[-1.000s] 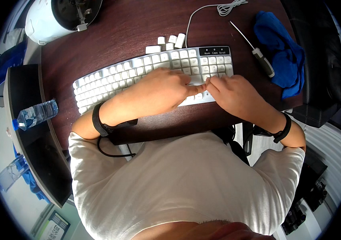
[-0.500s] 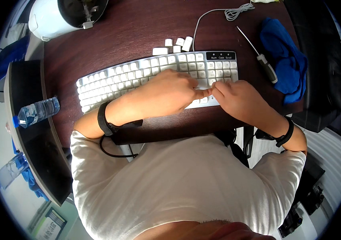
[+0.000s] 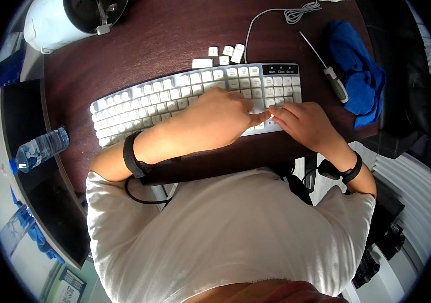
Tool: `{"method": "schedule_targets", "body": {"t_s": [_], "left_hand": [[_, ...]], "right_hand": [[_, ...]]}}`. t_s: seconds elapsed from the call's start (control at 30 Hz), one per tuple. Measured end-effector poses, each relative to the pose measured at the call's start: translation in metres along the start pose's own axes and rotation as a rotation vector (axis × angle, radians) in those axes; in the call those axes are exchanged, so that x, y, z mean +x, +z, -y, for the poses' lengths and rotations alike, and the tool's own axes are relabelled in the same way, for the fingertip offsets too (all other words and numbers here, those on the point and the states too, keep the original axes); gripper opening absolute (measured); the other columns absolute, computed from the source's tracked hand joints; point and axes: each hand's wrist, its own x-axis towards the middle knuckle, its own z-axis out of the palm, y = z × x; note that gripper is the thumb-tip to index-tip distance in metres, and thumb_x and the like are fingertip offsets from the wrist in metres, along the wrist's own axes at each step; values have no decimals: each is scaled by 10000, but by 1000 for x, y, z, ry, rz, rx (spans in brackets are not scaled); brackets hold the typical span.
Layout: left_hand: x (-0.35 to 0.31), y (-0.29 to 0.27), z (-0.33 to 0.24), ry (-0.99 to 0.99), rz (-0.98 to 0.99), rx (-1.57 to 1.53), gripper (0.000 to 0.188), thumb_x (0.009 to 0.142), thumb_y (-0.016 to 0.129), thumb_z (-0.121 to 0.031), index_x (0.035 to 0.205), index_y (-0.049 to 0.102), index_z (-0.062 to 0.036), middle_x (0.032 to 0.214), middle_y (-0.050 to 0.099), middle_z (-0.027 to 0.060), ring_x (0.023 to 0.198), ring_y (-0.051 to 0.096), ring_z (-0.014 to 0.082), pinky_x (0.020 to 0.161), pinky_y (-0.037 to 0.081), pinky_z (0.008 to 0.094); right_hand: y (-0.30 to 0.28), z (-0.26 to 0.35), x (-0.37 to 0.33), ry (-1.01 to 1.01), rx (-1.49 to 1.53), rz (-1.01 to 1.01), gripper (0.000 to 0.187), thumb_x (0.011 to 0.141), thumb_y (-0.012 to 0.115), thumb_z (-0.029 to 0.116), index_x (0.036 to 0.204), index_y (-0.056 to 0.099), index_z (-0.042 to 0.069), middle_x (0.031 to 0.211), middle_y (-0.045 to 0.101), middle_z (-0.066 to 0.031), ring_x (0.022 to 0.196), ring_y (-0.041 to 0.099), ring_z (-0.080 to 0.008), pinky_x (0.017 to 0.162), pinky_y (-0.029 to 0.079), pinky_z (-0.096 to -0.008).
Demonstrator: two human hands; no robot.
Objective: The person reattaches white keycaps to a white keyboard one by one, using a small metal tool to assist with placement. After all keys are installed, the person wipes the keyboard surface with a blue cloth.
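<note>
Fingers of the right hand (image 3: 306,123) have straightened slightly over the number keys (image 3: 278,91) of the white keyboard (image 3: 147,103), which lies on the desk (image 3: 175,30) beneath both hands. Over its right half, the left hand (image 3: 218,118) curls, one digit stretched close to the right fingertips (whether either pinches a key, I cannot tell). Beyond its far edge lie loose keys (image 3: 237,53); to its right, a screwdriver (image 3: 335,84).

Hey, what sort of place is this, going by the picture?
Probably an office or small workroom, though I can't be certain: a white keyboard with loose keycaps beyond it lies on a dark tabletop, with a screwdriver and blue cloth to the right.
</note>
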Motion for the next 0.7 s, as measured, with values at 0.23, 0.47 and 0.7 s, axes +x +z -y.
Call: {"method": "schedule_targets", "body": {"t_s": [0.23,0.47,0.7], "left_hand": [[-1,0,0,6,-3,-29,522,857,614,-80,1372,600,-162,714,574,37,687,615,217,601,511,369],[-2,0,0,9,5,2,532,841,617,-89,1367,607,-172,722,581,27,709,614,200,611,514,354],[-3,-1,-1,11,14,24,548,825,613,-82,1359,615,-203,737,587,26,714,609,198,610,512,349]], "right_hand": [[7,-3,-3,25,53,-117,250,849,720,178,1082,651,120,850,623,-33,640,635,-218,526,490,-327],[17,-2,-9,66,58,-217,222,855,728,184,1070,693,142,710,582,-10,596,611,-195,509,465,-321],[26,-6,-11,44,65,-284,243,844,741,181,1082,699,158,663,529,8,550,561,-169,481,428,-318]]}}
